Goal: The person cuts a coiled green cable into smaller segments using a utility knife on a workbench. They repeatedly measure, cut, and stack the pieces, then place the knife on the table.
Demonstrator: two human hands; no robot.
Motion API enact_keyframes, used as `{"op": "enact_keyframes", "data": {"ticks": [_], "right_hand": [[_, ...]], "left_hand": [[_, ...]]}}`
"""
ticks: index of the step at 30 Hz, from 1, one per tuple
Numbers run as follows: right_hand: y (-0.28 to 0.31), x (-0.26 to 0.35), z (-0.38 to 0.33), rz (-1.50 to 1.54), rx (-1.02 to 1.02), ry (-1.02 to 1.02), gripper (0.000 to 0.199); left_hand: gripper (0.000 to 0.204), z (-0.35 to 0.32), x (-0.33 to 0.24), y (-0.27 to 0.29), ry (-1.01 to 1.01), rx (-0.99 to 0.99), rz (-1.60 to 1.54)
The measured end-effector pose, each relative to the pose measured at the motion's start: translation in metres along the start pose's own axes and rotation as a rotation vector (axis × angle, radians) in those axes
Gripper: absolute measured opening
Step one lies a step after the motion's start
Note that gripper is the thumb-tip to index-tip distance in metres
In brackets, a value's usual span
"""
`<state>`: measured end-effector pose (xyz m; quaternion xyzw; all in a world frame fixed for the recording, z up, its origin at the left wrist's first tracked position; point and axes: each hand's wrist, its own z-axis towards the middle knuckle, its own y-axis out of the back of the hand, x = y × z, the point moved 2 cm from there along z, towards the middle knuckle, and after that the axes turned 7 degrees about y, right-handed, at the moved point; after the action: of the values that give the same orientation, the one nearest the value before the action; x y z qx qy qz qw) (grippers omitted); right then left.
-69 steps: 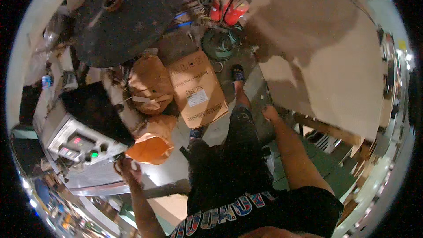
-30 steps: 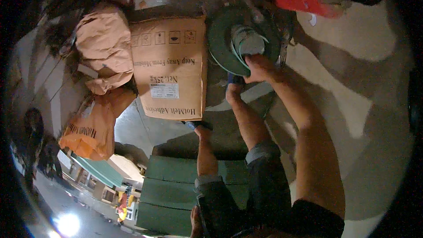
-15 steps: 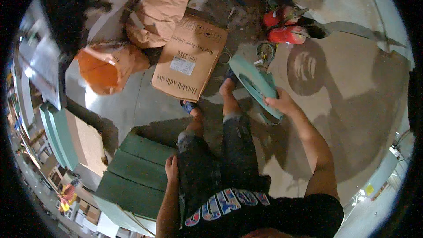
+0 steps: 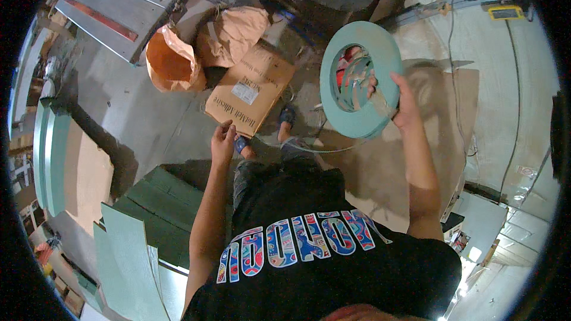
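— What is your right hand point(image 4: 404, 110) doing?

— Your right hand is raised in front of you with its fingers point(image 4: 373, 86) closed on the rim of a large pale green roll of edge banding point(image 4: 360, 77). The thumb lies on the outer face and the other fingers hook through the open centre. The roll is held up off the floor, tilted, with its hole facing you.

— Anything hanging from it?

— A thin loose strip point(image 4: 321, 148) trails from the lower edge of the roll and curves down toward your legs.

— And your left hand point(image 4: 223, 139)?

— It hangs low at your side, fingers loosely curled and holding nothing. It is just above the near corner of a flat cardboard box point(image 4: 250, 92) lying on the concrete floor point(image 4: 137, 113); you cannot tell from here whether it touches the box.

— What else is around you?

— Beyond the box sit an orange bag point(image 4: 169, 62) with its mouth open and a crumpled brown paper sack point(image 4: 235, 30), touching each other. Behind them stands a grey metal machine point(image 4: 119, 6). On your left, dark green panels point(image 4: 154, 202) lean beside your leg, and pale green boards point(image 4: 128, 261) stand lower down. A sheet of brown cardboard point(image 4: 452, 101) lies on the floor under the roll, to your right.
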<state>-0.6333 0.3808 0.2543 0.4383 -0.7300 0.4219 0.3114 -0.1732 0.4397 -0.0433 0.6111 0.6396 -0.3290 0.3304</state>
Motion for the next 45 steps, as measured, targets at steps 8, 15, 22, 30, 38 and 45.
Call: {"op": "enact_keyframes", "data": {"ticks": [8,15,22,30,38,45], "right_hand": [[-0.101,0.017,0.001,-0.115,0.008,0.062,0.043],[-0.149,0.001,0.001,0.122,0.035,0.046,0.047],[-0.178,0.012,0.016,0.314,0.180,0.077,0.050],[-0.199,0.036,0.002,0.434,0.541,0.084,0.038],[-0.185,0.039,0.005,0.341,0.681,0.223,0.043],[-0.165,0.051,-0.005,0.239,0.536,0.240,0.041]], "left_hand": [[0.053,-0.053,-0.176,-0.046,-0.280,0.394,0.045],[0.076,-0.100,-0.276,-0.130,-0.669,0.516,0.428],[0.053,-0.105,-0.335,-0.104,-0.661,0.512,0.517],[0.036,-0.112,-0.380,-0.064,-0.396,0.436,0.266],[0.041,-0.128,-0.382,-0.068,-0.244,0.556,-0.263],[0.038,-0.111,-0.368,-0.100,-0.199,0.664,-0.375]]}}
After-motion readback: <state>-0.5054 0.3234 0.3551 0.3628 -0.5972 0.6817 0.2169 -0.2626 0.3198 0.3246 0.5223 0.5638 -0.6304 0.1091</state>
